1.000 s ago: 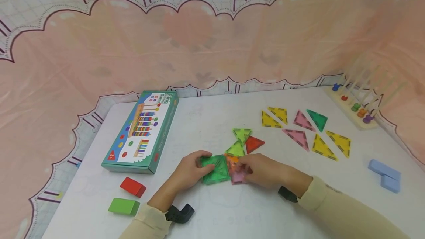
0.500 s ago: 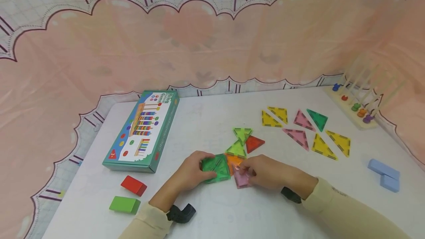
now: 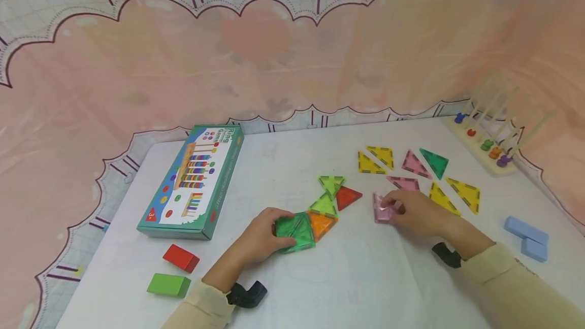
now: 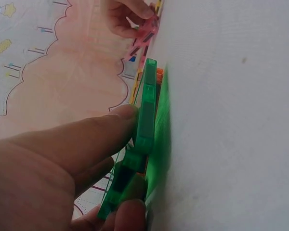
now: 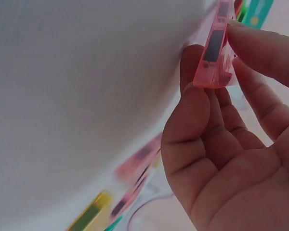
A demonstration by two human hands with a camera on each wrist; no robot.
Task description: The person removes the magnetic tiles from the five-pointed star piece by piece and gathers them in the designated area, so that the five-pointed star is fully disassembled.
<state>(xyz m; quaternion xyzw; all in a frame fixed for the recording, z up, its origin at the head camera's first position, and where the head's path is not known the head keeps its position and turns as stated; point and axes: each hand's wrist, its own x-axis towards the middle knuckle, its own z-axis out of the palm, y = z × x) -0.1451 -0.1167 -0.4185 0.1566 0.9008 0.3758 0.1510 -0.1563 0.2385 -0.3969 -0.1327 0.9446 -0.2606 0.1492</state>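
Observation:
My left hand [image 3: 261,237] grips the edge of the translucent green magnetic tiles [image 3: 297,232], which look like triangles set together into a square. In the left wrist view the green tiles [image 4: 147,108] lean between thumb and fingers, tilted against the white table. An orange triangle tile [image 3: 322,225] lies against their right side. Beyond it are two lime triangle tiles [image 3: 324,206] and a red triangle tile [image 3: 348,197]. My right hand [image 3: 418,215] pinches a pink magnetic tile [image 3: 380,211] to the right of these; the right wrist view shows the pink tile [image 5: 214,45] between thumb and fingertips.
Yellow triangle tiles [image 3: 464,194], pink triangle tiles [image 3: 415,164] and a dark green triangle tile [image 3: 434,163] lie at the right. A game box [image 3: 194,182], red block [image 3: 181,258] and green block [image 3: 168,285] stand left. Blue blocks [image 3: 526,237] and a peg rack [image 3: 484,151] are far right.
My right hand has lifted the pink tile off the orange one and carried it right, toward the other loose tiles. The left hand stays on the green tiles.

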